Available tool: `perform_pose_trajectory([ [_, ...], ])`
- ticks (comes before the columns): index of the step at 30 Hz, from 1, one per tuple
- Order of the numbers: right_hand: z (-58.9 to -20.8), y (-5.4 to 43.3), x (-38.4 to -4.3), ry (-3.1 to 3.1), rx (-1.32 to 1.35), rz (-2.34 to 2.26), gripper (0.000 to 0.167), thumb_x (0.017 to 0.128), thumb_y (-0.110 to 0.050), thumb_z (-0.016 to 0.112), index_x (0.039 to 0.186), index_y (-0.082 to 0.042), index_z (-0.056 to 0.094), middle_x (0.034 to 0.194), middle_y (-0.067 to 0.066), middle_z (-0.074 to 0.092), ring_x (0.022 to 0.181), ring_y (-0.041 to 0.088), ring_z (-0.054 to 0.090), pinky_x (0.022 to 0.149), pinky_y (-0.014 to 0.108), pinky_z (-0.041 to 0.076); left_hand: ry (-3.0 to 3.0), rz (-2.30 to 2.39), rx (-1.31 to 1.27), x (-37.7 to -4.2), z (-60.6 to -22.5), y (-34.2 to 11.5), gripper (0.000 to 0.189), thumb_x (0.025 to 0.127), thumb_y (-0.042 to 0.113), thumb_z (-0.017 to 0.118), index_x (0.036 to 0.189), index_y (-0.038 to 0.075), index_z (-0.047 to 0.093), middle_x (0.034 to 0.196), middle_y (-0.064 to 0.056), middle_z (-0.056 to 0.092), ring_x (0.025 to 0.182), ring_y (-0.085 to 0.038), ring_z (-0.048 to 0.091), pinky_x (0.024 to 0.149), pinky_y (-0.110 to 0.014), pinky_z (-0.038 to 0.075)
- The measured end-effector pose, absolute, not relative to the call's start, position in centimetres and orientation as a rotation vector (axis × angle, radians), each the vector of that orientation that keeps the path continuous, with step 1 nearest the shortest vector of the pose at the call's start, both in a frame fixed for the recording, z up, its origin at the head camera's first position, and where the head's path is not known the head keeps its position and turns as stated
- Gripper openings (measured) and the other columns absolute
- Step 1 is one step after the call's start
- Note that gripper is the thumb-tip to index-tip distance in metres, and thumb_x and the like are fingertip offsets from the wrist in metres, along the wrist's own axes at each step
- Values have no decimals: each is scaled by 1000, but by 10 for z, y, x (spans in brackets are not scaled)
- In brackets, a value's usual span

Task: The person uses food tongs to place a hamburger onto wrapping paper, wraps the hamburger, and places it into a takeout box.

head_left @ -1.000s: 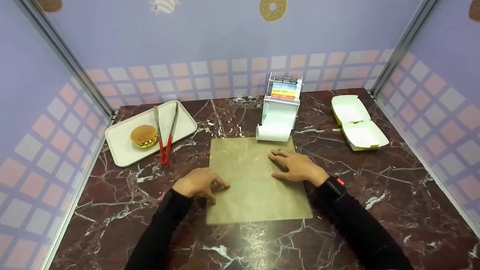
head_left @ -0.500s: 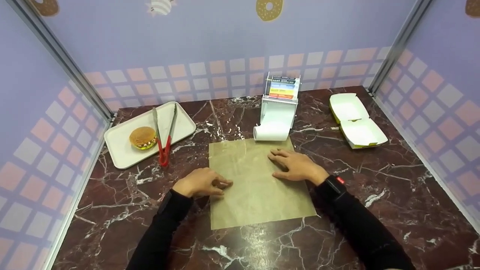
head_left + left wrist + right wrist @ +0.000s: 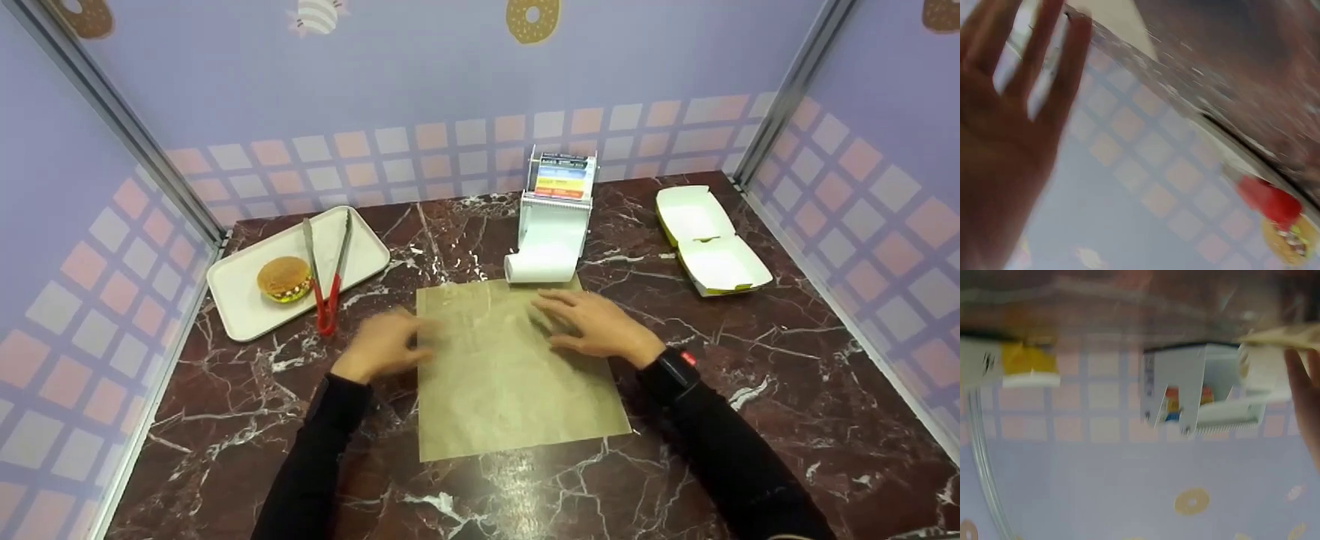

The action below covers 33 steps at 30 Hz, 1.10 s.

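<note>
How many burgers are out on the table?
1. The burger sits on the white tray at the left, beside the red-handled tongs. The open box at the right looks empty.

Burger (image 3: 285, 278) and tongs (image 3: 326, 271) on tray (image 3: 238, 301)

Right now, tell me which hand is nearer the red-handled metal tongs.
Left. The left hand hovers at the brown paper sheet's left edge, just right of the red-handled metal tongs; the right hand rests farther right.
</note>
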State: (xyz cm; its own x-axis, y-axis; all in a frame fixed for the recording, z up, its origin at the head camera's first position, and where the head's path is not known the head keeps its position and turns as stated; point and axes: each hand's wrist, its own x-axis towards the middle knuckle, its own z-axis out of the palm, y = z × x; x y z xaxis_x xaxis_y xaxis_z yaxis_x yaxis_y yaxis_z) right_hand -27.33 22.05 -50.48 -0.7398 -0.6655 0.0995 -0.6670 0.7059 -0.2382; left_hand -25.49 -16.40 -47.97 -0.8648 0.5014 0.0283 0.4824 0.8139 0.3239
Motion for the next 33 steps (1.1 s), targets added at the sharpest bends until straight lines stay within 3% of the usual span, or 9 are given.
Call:
perform_pose_trajectory([
  [4, -487, 224, -272, -2750, 1115, 458, 69, 95, -35, 74, 156, -19, 47, 157, 10, 50, 134, 38, 56, 112, 60, 45, 3406, 471, 206, -276, -486, -195, 48, 92, 32, 75, 131, 5, 65, 126, -22, 70, 110, -45, 65, 90, -63, 54],
  [7, -479, 227, -272, -2698, 1086, 481, 67, 95, -35, 74, 155, -20, 48, 154, 9, 54, 130, 38, 59, 109, 59, 48, 3438, 496, -273, -281, -489, -220, 59, 98, 37, 68, 132, -8, 54, 129, -32, 59, 113, -51, 59, 90, -64, 53],
  [10, -476, 229, -272, -2708, 1056, 483, 66, 96, -37, 72, 156, -22, 48, 152, 7, 55, 127, 38, 60, 106, 58, 50, 3334, 481, -483, -280, -493, -237, 68, 101, 42, 62, 135, -13, 44, 131, -37, 54, 114, -57, 58, 88, -67, 53],
  [18, -479, 231, -274, -2736, 1043, 466, 62, 98, -40, 69, 155, -23, 49, 148, 6, 58, 121, 38, 64, 100, 58, 53, 3209, 464, -473, -284, -507, -241, 56, 106, 33, 51, 132, -17, 43, 111, -44, 65, 98, -60, 67, 80, -67, 55],
  [25, -482, 231, -275, -2736, 1031, 434, 60, 98, -37, 71, 153, -23, 52, 140, 8, 63, 116, 38, 66, 95, 57, 56, 3202, 566, -452, -286, -512, -237, 47, 109, 21, 39, 130, -21, 42, 108, -46, 65, 97, -62, 66, 82, -70, 54],
  [33, -486, 234, -276, -2786, 991, 433, 58, 97, -34, 72, 151, -23, 54, 139, 10, 65, 119, 39, 65, 98, 59, 54, 3228, 661, -446, -286, -510, -236, 41, 110, 19, 37, 122, -19, 44, 107, -47, 64, 98, -64, 64, 84, -70, 53],
])
